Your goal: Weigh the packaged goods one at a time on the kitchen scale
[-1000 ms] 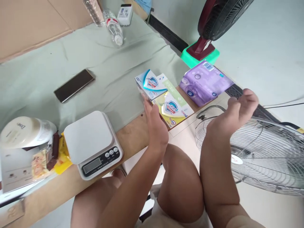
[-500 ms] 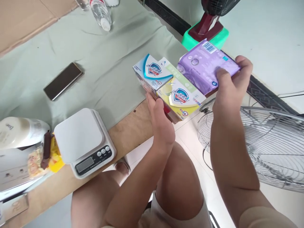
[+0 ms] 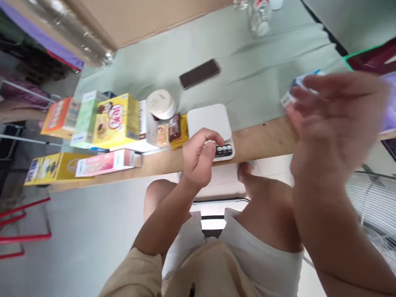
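My left hand (image 3: 199, 159) is over the front of the white kitchen scale (image 3: 210, 119), its fingers loosely curled beside the buttons and nothing seen in them. Nothing lies on the scale's plate. On the right, my right hand (image 3: 337, 115) is raised and blurred, fingers stretched out and apart, with no object visible in it. Behind its fingers, the soap boxes (image 3: 289, 99) rest at the table's edge, mostly hidden. A purple soft pack (image 3: 390, 99) shows in part at the right border of the picture.
Left of the scale are snack packets (image 3: 175, 130), a white-lidded jar (image 3: 161, 104), a yellow box (image 3: 113, 119) and several other boxes. A phone (image 3: 199, 74) and bottle (image 3: 260, 18) lie farther back. A fan (image 3: 374, 194) stands at right; another person's arm (image 3: 21, 115) shows at left.
The view has swung left. My left hand has let go of the soap boxes and moved to the scale; my right hand has come off the purple pack.
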A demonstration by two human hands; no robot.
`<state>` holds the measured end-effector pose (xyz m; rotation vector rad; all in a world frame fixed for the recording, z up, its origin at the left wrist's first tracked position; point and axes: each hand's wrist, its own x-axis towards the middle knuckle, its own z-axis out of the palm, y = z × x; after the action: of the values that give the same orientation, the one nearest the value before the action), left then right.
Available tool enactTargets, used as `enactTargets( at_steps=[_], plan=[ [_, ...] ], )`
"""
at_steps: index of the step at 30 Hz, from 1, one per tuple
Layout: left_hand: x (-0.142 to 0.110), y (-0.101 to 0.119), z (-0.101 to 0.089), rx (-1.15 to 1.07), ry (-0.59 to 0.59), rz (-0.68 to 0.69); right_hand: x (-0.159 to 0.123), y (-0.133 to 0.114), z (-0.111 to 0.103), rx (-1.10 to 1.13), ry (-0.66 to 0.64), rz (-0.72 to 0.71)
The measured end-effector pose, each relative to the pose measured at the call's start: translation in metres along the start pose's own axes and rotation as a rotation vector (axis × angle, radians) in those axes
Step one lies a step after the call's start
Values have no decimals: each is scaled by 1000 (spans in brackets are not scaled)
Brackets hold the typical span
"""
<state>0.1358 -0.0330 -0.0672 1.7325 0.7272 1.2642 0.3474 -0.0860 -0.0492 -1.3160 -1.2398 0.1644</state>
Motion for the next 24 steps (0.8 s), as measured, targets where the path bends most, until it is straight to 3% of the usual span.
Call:
enactTargets(
  at_steps=[2,5,7,10,15,19,21,24],
  plan=[
    [-7,-9,-34,66,86,77,-4,-19,55,13,-159,-61],
    [-24,-31,-74,164,244,108,-9,-21,121,-159,-427,-115],
    [-35,-45,-91,246,278,69,-13,-13,153,-279,-575,-122],
    [-41,-57,-105,376,198,-21,-20,-1,185,-417,-696,-132],
    [-35,-59,-108,413,96,-131,-29,4,205,-536,-727,-202],
    [-35,-58,-104,392,140,-82,-28,1,204,-516,-672,-265],
    [-35,-59,-103,402,212,13,-27,-1,198,-492,-586,-298],
    [-34,-59,-102,406,295,140,-26,4,179,-466,-331,-339]
  ],
)
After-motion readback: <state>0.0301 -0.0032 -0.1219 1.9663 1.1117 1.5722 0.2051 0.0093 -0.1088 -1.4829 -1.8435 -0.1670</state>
